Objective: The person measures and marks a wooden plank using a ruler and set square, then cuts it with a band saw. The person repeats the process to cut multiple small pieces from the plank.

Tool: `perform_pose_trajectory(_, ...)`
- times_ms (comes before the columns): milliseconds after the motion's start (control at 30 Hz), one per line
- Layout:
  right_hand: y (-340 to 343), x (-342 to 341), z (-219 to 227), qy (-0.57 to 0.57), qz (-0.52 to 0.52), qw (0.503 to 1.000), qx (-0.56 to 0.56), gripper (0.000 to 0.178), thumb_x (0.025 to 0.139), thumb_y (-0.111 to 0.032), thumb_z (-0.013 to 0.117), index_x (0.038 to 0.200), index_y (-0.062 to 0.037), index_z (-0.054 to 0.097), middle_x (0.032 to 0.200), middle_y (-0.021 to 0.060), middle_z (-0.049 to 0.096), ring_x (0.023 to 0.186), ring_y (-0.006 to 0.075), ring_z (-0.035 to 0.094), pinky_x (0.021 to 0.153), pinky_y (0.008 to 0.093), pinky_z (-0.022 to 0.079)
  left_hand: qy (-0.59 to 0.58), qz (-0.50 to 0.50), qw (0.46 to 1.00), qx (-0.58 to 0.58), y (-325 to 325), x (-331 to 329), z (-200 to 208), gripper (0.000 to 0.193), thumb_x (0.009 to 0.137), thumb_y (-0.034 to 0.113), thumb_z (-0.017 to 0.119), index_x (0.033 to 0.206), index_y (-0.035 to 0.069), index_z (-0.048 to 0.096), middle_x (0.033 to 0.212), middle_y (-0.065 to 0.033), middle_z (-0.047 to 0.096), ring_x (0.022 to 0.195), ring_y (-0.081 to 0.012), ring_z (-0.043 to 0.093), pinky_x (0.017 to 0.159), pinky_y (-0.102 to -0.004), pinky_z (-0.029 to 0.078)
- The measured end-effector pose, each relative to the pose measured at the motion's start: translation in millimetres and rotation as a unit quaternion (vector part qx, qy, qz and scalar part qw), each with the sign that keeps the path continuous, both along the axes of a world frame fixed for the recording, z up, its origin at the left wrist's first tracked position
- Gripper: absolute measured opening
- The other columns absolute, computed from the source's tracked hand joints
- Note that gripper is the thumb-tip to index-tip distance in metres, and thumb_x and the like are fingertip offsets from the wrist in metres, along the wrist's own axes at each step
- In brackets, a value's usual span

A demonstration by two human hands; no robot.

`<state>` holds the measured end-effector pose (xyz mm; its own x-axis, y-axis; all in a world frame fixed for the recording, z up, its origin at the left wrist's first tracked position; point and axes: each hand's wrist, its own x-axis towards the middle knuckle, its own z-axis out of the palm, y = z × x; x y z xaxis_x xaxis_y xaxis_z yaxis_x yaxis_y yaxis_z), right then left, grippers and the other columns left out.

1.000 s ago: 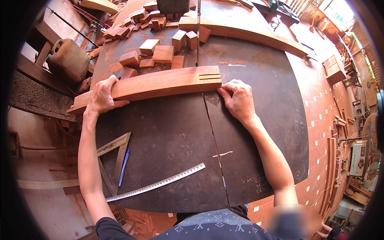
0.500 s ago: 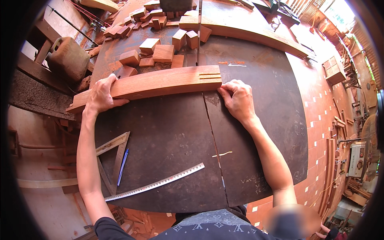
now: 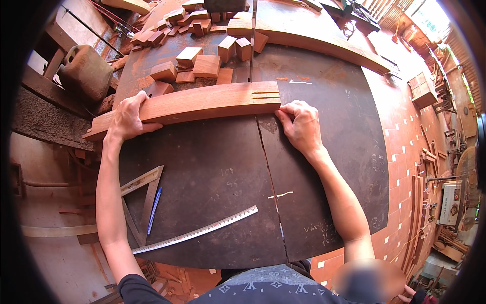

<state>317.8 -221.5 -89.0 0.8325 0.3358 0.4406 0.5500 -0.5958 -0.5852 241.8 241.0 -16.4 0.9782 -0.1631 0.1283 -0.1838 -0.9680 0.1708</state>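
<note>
A long reddish wooden beam (image 3: pixel 197 104), slightly curved, lies across the dark saw table (image 3: pixel 217 157). Two narrow slots run along its right end, and a step is cut at its left end. My left hand (image 3: pixel 129 116) wraps over the left part of the beam, thumb along the near side. At the right end, my right hand (image 3: pixel 302 120) has its fingers curled and pinched against the near corner. The thin upright saw blade (image 3: pixel 252 55) comes down at the beam's far side, near the slots; whether it touches the wood I cannot tell.
Several wood offcuts (image 3: pixel 206 66) litter the far left of the table. Another long beam (image 3: pixel 314 40) lies behind the blade. Nearer me are a triangular square (image 3: pixel 152 195), a blue pen (image 3: pixel 155 210) and a measuring tape (image 3: pixel 202 230). A brown jerrycan (image 3: pixel 85 73) stands left.
</note>
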Motion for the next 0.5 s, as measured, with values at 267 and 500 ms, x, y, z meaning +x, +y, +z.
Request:
perform_pose_trajectory(267, 1.4, -0.6, -1.7, 0.002, -0.007, 1.0, -0.001, 0.01, 0.091, -0.012, 0.083, 0.095, -0.0021, 0.082, 0.092, 0.0139, 0.077, 0.093, 0.0352, 0.073, 0.089, 0.046, 0.057, -0.001, -0.006, 1.0, -0.007, 2.2, 1.5, -2.6, 0.071, 0.064, 0.038, 0.105, 0.106, 0.003, 0.06, 0.097, -0.0236, 0.074, 0.095, -0.0463, 0.073, 0.085, -0.0499, 0.058)
perform_pose_trajectory(500, 2.8, -0.1, -3.9, 0.002, -0.014, 1.0, -0.004, 0.011, 0.092, -0.013, 0.083, 0.096, -0.0023, 0.082, 0.092, 0.0137, 0.077, 0.092, 0.0353, 0.072, 0.089, 0.0464, 0.056, -0.003, -0.008, 1.0, -0.005, 2.8, 2.3, -2.2, 0.07, 0.064, 0.038, 0.104, 0.106, 0.003, 0.06, 0.097, -0.0235, 0.074, 0.095, -0.0459, 0.073, 0.085, -0.0494, 0.058)
